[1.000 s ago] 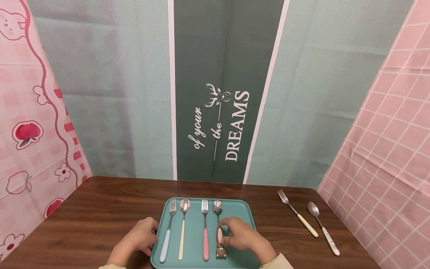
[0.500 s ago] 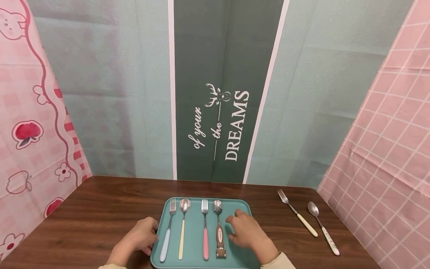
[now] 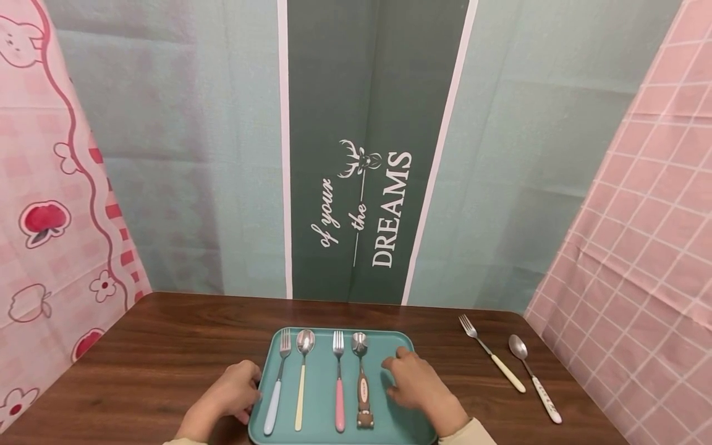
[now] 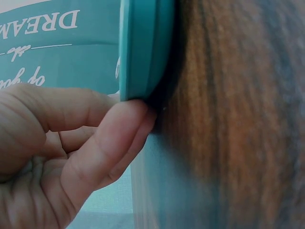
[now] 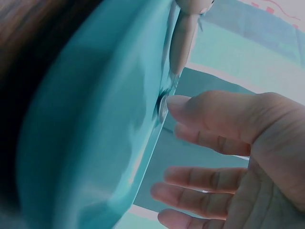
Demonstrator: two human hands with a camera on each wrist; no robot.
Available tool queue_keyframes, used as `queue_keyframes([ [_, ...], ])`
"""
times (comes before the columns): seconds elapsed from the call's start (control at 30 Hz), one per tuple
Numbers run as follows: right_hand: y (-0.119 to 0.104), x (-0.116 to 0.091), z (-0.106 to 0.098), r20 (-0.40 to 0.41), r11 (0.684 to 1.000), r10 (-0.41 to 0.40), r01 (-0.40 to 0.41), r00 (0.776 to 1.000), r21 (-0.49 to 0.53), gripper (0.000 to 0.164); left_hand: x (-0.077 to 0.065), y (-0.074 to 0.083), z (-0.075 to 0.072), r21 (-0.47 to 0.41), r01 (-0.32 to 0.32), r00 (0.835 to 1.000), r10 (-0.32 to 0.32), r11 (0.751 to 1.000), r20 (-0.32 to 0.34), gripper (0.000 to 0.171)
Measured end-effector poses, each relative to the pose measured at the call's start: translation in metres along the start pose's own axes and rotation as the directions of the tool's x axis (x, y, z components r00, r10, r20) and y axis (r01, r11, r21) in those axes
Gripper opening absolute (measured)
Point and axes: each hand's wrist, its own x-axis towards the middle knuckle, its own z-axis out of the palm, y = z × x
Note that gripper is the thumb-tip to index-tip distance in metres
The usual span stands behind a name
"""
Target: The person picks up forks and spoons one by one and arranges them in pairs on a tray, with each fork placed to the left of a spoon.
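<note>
A teal tray (image 3: 322, 408) carries a fork with a pale blue handle (image 3: 272, 408), a spoon with a cream handle (image 3: 301, 395), a fork with a pink handle (image 3: 340, 402) and a spoon with a brown bear handle (image 3: 363, 395). My left hand (image 3: 236, 389) grips the tray's left edge, its fingertips right at the rim in the left wrist view. Over the tray's right part, my right hand (image 3: 414, 380) holds nothing. Its fingers (image 5: 205, 179) spread loosely above the surface in the right wrist view, apart from the bear spoon.
Right of the tray, a fork with a cream handle (image 3: 503, 371) and a spoon with a white patterned handle (image 3: 545, 398) lie on the brown wooden table (image 3: 183, 334). Cloth hangings (image 3: 378, 93) enclose the back and both sides.
My right hand has let go of the bear spoon's handle and drawn away to the right. The spoon stays on the tray, and my left hand keeps its place.
</note>
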Motion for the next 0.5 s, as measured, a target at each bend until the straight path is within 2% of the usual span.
queue_keyframes([
  [0.13, 0.008, -0.002, 0.001, -0.004, 1.000, 0.019, -0.019, 1.000, 0.010, 0.034, -0.001, 0.000, 0.000, -0.014, -0.018, 1.000, 0.018, 1.000, 0.001, 0.015],
  [0.3, 0.019, -0.006, -0.001, -0.031, 0.999, 0.032, -0.031, 0.999, 0.025, 0.031, -0.001, 0.000, 0.001, -0.018, -0.011, 1.000, 0.011, 1.000, 0.002, 0.014],
  [0.5, 0.030, -0.010, -0.002, -0.021, 0.993, 0.096, -0.094, 0.995, 0.075, 0.030, -0.001, 0.001, 0.000, -0.007, -0.012, 1.000, 0.012, 1.000, -0.004, 0.015],
])
